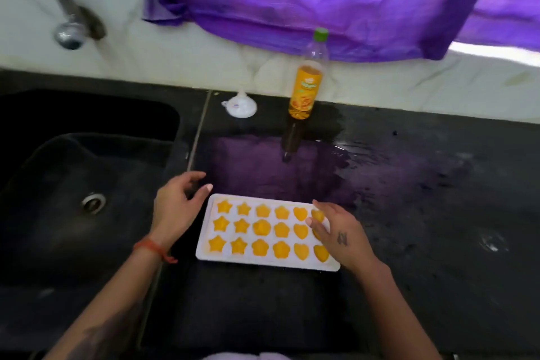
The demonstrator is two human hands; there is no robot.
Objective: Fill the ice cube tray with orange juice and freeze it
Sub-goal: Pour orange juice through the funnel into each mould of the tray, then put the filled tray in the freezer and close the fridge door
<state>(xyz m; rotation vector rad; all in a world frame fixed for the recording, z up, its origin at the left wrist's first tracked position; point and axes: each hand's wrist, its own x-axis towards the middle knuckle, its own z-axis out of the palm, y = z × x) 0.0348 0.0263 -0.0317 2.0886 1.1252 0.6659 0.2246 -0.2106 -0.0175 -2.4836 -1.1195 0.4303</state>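
A white rectangular plastic ice cube tray [267, 264] with star, flower and heart moulds is seen lying flat on the black glossy stone surface [409, 213], at about 6 o'clock from the clear plastic orange juice bottle with a green cap [306, 88]. Every visible mould is brimming with orange liquid, so the filling is judged complete — only the carry to the freezer appears to remain.

The left hand [178, 207] is held just beside the tray's short edge at 9 o'clock, fingers relaxed and loosely spread, nothing gripped. The right hand [339, 235] is laid over the 3 o'clock end with straight fingers; whether the rim is actually touched cannot be told.

The tray is expected to handle as light but treacherous: thin plastic that may flex, and liquid near the brim ready to slosh. It is best taken by both short rims and kept level — a twist would spill it. A small white plastic funnel [239, 105] is set at 10 o'clock from the bottle, and a dark sink [73, 184] lies at 9 o'clock.
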